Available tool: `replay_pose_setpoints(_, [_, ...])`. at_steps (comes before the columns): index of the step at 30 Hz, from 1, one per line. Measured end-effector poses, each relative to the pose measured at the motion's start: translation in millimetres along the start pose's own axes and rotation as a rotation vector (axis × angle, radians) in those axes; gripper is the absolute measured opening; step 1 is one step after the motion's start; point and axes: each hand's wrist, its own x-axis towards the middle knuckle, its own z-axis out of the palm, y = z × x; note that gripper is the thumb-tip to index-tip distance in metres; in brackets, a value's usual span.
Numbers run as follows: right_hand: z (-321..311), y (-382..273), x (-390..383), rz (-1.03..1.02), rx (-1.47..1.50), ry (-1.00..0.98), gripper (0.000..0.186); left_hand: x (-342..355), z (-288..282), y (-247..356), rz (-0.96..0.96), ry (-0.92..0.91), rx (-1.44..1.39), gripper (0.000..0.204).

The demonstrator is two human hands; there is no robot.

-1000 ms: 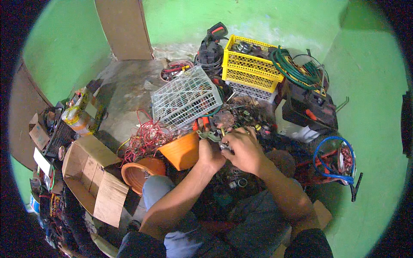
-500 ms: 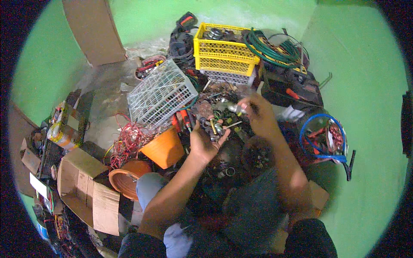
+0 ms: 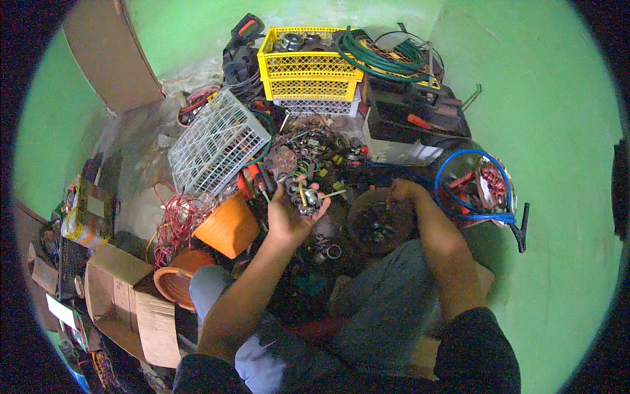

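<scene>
My left hand (image 3: 289,222) is palm up, fingers curled around a handful of small metal parts (image 3: 310,197), including a brass-coloured piece and a pale stick jutting to the right. Under and beyond it spreads a dark heap of mixed metal hardware (image 3: 308,148). My right hand (image 3: 408,192) is lowered at the far right rim of a dark round bowl (image 3: 357,220) with small metal bits in it. Its fingertips are in shadow, so whether they grip anything does not show. A metal ring (image 3: 334,251) lies closer to my legs.
Yellow crates (image 3: 308,65) stand at the back, a green hose coil (image 3: 387,62) on their right. A grey crate (image 3: 220,144) leans left of the heap. Nearer are an orange pot (image 3: 226,226), tangled red wire (image 3: 172,226) and an open cardboard box (image 3: 131,295). A blue hose (image 3: 440,174) loops at right.
My right hand has come down and toward me, from above the heap with a shiny piece to the dark bowl. My left hand keeps its handful. The whole view has shifted slightly.
</scene>
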Motion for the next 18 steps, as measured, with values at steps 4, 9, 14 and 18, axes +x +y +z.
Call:
replay_pose_setpoints(4, [6.6,-2.8,-3.3,0.001,-0.012,-0.06,0.028,-2.9,4.8,-4.6,-0.034,0.025,-0.018,0.053])
replay_pose_setpoints(9, [-11.5,-32.7,-19.5,-0.09,0.025,0.111,0.031,-1.2,1.4,-6.4,-0.046,-0.064,-0.082,0.053])
replay_pose_setpoints(14, [-55.1,-123.8,-78.2,-0.347,0.291,0.678,0.032,-7.4,8.5,-0.4,-0.032,-0.021,-0.094,0.054])
replay_pose_setpoints(18, [-66.1,-185.6,-132.7,-0.633,0.396,1.014,0.024,-14.8,16.7,3.7,-0.041,-0.021,-0.131,0.055])
